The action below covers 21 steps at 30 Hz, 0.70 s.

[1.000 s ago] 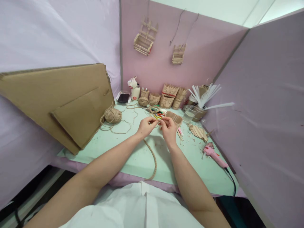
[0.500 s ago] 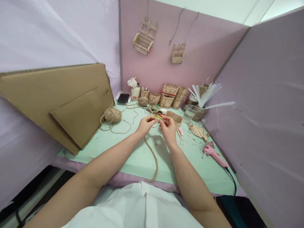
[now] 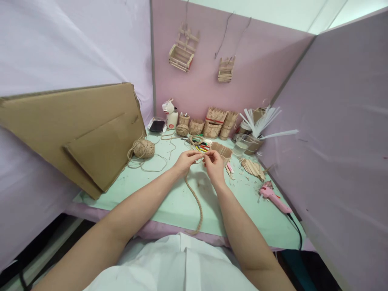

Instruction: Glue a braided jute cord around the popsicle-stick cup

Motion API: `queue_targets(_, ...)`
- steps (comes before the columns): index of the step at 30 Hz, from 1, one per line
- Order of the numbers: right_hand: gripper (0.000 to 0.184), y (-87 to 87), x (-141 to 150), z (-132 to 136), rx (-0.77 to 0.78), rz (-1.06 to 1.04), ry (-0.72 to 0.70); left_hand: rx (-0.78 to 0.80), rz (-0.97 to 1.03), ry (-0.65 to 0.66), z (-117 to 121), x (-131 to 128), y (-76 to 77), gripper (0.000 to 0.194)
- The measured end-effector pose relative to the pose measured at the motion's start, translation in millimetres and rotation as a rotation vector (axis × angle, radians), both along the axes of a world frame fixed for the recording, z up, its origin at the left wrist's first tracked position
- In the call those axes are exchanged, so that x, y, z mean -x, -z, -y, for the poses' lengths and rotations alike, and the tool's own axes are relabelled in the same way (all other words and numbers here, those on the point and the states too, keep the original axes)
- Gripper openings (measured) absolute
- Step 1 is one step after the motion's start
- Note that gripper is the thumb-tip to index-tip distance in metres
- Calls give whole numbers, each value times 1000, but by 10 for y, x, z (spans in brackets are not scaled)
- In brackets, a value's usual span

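A braided twine cord (image 3: 196, 198) hangs down from under my left hand (image 3: 187, 161) and trails over the front of the table. My left hand is closed in a pinch on the cord's upper end. My right hand (image 3: 214, 162) pinches with thumb and forefinger right beside it, fingertips almost touching the left ones. The strands between the fingertips are too small to make out clearly. Just behind the hands lie pliers with red and yellow handles (image 3: 202, 148) and loose twine. A basket of wooden sticks (image 3: 222, 151) stands behind my right hand, partly hidden by it.
A ball of twine (image 3: 144, 149) sits left, near a leaning cardboard sheet (image 3: 100, 133). At right are loose wooden sticks (image 3: 253, 168), a pink glue gun (image 3: 274, 198) with its cable, and a clear plastic cup (image 3: 241, 145). Several stick baskets (image 3: 212, 130) line the back wall.
Both hands stay pinched together in nearly the same place, with small finger shifts. The hanging cord has swung slightly to the right. The camera view has shifted a little.
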State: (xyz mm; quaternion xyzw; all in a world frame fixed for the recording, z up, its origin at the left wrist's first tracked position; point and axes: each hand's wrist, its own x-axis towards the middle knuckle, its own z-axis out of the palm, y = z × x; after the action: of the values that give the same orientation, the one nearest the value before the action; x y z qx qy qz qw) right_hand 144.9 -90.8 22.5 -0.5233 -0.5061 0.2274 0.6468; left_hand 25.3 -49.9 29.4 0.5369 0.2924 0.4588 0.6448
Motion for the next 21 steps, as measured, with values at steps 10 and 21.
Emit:
queue_targets(10, 21, -71, 13, 46, -37, 131, 71, -327, -98, -193, -58, 26, 39, 19)
queue_targets(21, 9, -112, 116, 101, -123, 165, 65, 245, 75, -3, -28, 6, 28, 14)
